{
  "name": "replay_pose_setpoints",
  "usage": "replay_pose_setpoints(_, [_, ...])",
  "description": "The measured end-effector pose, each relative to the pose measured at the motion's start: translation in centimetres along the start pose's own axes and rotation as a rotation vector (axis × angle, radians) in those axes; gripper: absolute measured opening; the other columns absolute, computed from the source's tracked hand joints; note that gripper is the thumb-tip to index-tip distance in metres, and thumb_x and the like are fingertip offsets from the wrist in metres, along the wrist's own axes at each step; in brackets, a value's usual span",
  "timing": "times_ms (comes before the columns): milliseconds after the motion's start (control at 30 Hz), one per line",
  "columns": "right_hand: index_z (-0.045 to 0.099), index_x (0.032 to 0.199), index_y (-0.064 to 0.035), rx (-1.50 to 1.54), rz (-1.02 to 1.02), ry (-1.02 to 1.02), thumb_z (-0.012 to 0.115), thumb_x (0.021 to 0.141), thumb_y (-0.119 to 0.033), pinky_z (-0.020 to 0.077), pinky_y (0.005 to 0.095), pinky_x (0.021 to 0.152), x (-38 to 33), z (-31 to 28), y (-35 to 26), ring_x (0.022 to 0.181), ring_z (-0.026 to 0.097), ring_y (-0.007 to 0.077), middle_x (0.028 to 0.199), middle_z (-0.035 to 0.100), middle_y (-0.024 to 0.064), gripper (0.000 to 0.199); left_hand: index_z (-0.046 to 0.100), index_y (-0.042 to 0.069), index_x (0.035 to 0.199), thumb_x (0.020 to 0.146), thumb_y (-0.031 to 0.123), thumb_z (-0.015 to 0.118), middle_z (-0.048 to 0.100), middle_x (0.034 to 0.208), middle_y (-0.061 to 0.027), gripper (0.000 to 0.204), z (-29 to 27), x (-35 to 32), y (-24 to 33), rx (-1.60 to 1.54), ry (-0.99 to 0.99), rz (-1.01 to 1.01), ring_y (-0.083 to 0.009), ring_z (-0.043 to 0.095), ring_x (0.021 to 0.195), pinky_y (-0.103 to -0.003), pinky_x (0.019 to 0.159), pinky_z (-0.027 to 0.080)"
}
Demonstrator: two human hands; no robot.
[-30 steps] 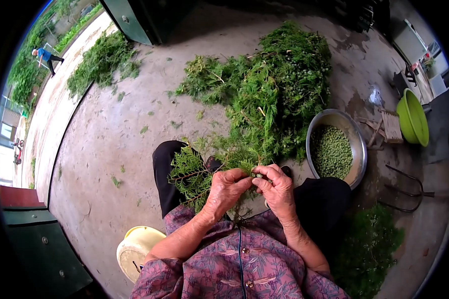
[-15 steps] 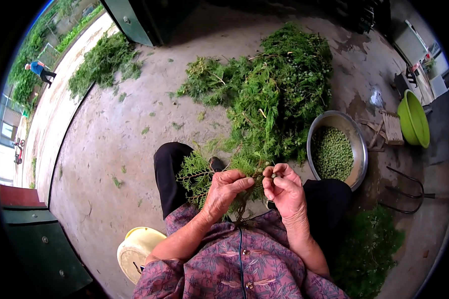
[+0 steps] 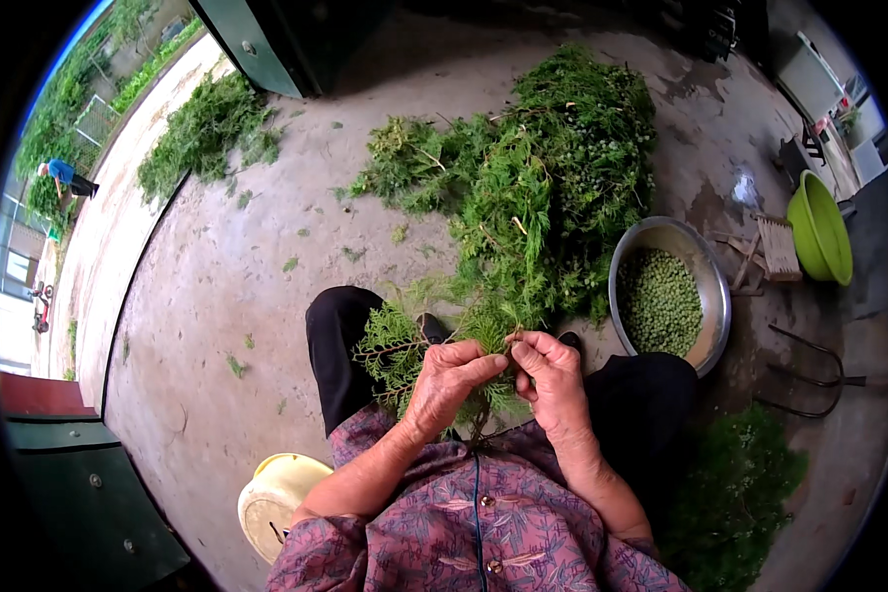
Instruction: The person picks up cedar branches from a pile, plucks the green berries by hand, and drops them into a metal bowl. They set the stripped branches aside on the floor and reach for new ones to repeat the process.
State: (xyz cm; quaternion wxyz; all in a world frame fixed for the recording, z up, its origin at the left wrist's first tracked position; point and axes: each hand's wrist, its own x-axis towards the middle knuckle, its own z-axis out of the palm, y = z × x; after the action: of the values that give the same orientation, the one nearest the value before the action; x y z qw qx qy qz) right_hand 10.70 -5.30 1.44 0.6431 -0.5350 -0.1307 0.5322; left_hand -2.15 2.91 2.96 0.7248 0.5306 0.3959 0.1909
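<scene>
My left hand [image 3: 448, 383] is closed around a leafy evergreen branch [image 3: 393, 347], its flat green sprays fanning out over my lap to the left and below the fingers. Close beside it, my right hand [image 3: 551, 379] pinches with thumb and forefinger at the branch's tip; whatever lies between those fingertips is too small to make out. Off to the right, a steel basin [image 3: 724, 314] holds a heap of small round green cones [image 3: 661, 304]. A large pile of cut evergreen branches [image 3: 553, 187] lies just ahead of my knees.
Around me stand a cream bucket [image 3: 268, 503] at lower left, a lime-green basin [image 3: 821, 229], a small wooden stool [image 3: 777, 249] and a fork-like tool [image 3: 827, 381] at right. More greenery [image 3: 735, 493] lies at lower right. A person in blue [image 3: 64, 176] bends outside, far left.
My right hand has turned and come in beside the left, its fingers closing at the branch tip. The cones seen at its fingers earlier are out of sight. The distant person has bent forward.
</scene>
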Motion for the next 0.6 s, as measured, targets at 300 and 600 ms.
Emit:
replay_pose_setpoints(300, [0.059,0.099,-0.0039,0.113,0.143,-0.205,0.060,0.084,-0.014,0.0280,0.0160,0.040,0.5,-1.3,-1.7,0.050,0.044,0.0043,0.071,0.054,-0.0028,0.019,0.055,0.006,0.058,0.075,0.012,0.063,0.043,0.055,0.0072,0.020,-0.2,0.9,0.0,-0.015,-0.096,-0.025,-0.0028,0.033,0.052,-0.021,0.050,0.026])
replay_pose_setpoints(600, [0.061,0.088,0.0060,-0.180,-0.052,0.135,0.060,0.077,0.000,0.0299,0.0178,0.041,0.3,0.3,-0.3,0.047,0.042,0.0045,0.066,0.052,0.0002,0.013,0.062,0.003,0.070,0.080,0.017,0.062,0.048,0.061,0.0077,0.018,-0.1,1.0,-0.2,-0.068,-0.093,-0.022,-0.0012,0.039,0.058,-0.020,0.049,0.031])
